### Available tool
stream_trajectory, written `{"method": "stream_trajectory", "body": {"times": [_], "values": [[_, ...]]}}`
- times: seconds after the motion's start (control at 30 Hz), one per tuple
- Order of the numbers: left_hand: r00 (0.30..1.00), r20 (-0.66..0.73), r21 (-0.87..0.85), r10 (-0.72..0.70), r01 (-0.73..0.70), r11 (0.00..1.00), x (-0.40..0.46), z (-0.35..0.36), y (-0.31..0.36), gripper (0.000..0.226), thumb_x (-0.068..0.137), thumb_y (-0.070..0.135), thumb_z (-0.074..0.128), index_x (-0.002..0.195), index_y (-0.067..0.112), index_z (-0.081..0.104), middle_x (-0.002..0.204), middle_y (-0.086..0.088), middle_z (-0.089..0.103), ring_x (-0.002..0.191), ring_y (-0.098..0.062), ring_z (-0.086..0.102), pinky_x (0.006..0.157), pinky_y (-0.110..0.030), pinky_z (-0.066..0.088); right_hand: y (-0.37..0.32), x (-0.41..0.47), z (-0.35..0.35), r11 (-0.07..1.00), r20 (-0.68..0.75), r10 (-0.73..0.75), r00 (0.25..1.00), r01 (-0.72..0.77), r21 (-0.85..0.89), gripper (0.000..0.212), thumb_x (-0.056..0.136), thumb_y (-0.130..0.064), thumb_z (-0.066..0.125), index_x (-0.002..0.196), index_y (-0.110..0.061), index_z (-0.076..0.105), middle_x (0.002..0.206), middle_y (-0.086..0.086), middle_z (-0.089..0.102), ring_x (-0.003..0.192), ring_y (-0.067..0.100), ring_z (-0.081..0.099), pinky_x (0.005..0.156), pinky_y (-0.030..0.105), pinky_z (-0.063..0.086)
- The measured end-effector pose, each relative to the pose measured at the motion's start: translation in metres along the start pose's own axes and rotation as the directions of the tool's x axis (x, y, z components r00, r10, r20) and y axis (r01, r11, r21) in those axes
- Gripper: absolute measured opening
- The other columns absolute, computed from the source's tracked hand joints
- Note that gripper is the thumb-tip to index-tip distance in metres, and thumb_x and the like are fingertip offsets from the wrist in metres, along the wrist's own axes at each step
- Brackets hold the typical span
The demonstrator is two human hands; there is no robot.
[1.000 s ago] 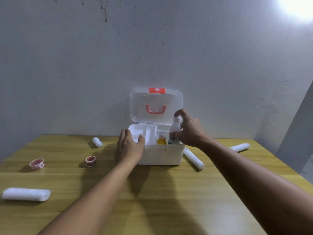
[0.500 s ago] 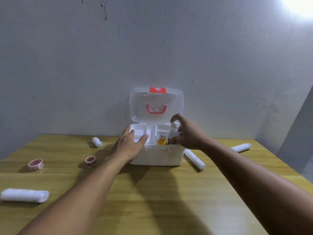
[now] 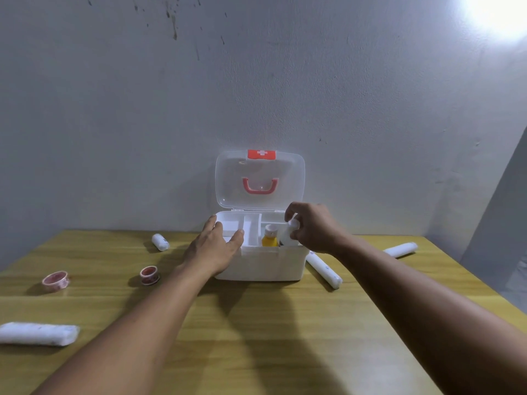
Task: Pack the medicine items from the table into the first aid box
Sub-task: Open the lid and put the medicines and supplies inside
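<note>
Left hand (image 3: 212, 249) spread flat, fingers resting on first aid box (image 3: 271, 265) rim, right hand (image 3: 313, 228) fingers pinched around white bottle (image 3: 288, 233) inside box's right compartment, beside yellow bottle (image 3: 269, 238)

A plain room, most likely in a home rather than a clinic or workshop. A wood-grain desk (image 3: 271, 323) stands pushed against a bare grey-white wall (image 3: 256, 81) marked with dark drips and specks near the top. A bright light (image 3: 502, 12) glares in the upper right corner. A small household first aid box (image 3: 261, 263), bandage rolls (image 3: 38, 334) and tape (image 3: 56, 281) lie about on the desk.
</note>
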State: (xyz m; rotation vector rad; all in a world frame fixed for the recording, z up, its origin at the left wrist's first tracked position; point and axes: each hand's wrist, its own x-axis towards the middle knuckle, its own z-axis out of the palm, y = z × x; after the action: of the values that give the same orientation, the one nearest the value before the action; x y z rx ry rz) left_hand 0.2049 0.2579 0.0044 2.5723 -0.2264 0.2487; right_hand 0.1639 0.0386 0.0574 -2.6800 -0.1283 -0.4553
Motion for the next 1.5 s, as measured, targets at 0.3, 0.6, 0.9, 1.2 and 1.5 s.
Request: {"method": "stream_trajectory", "body": {"times": [0.3,0.6,0.9,1.2,1.5], "values": [[0.999,0.039,0.028,0.005,-0.006,1.0,0.0,-0.006,0.003,0.078,0.089,0.064,0.032,0.146,0.011,0.027,0.161,0.005,0.006,0.141,-0.023,0.028,0.103,-0.039,0.032,-0.003,0.011,-0.001,0.999,0.018,-0.008,1.0,0.009,-0.049,0.036,0.082,-0.008,0.068,0.117,-0.014,0.065,0.113,0.015,0.067,0.093,0.029,0.067,0.082,0.042,0.058],[0.979,-0.202,-0.002,-0.012,0.012,1.0,0.004,-0.017,0.024,0.045,0.089,0.036,0.046,0.126,0.013,0.055,0.135,-0.011,0.054,0.121,-0.033,0.049,0.097,-0.041,0.038,0.041,-0.017,-0.006,0.971,-0.111,0.228,0.967,-0.234,-0.047,0.02,0.077,-0.009,0.06,0.092,-0.015,0.072,0.097,0.008,0.074,0.09,0.028,0.067,0.077,0.034,0.055],[0.996,-0.071,0.044,0.048,-0.045,0.998,0.019,-0.003,0.019,0.052,0.096,0.035,0.033,0.142,0.011,0.037,0.154,-0.004,0.033,0.145,-0.022,0.02,0.112,-0.04,0.025,0.073,-0.024,0.019,0.921,0.098,0.353,0.931,-0.327,-0.21,0.03,0.072,-0.026,0.067,0.098,-0.012,0.067,0.092,0.009,0.069,0.085,0.028,0.063,0.067,0.031,0.052],[0.999,-0.017,0.142,0.043,-0.04,0.989,0.027,0.004,0.013,0.057,0.096,0.041,0.03,0.144,0.01,0.035,0.157,0.0,0.026,0.147,-0.019,0.013,0.115,-0.038,0.02,0.147,-0.028,-0.036,0.696,-0.05,0.457,0.888,-0.392,-0.602,0.029,0.086,-0.015,0.049,0.113,-0.015,0.061,0.116,0.013,0.06,0.107,0.034,0.058,0.076,0.034,0.042],[1.0,0.0,0.168,0.03,-0.03,0.985,0.028,0.004,0.013,0.055,0.095,0.042,0.028,0.137,0.01,0.042,0.155,-0.001,0.031,0.146,-0.018,0.014,0.114,-0.041,0.023,0.194,-0.046,-0.027,0.669,0.086,0.373,0.924,-0.204,-0.714,0.023,0.093,-0.012,0.036,0.107,-0.016,0.053,0.111,0.009,0.057,0.098,0.032,0.06,0.083,0.041,0.048]]}}
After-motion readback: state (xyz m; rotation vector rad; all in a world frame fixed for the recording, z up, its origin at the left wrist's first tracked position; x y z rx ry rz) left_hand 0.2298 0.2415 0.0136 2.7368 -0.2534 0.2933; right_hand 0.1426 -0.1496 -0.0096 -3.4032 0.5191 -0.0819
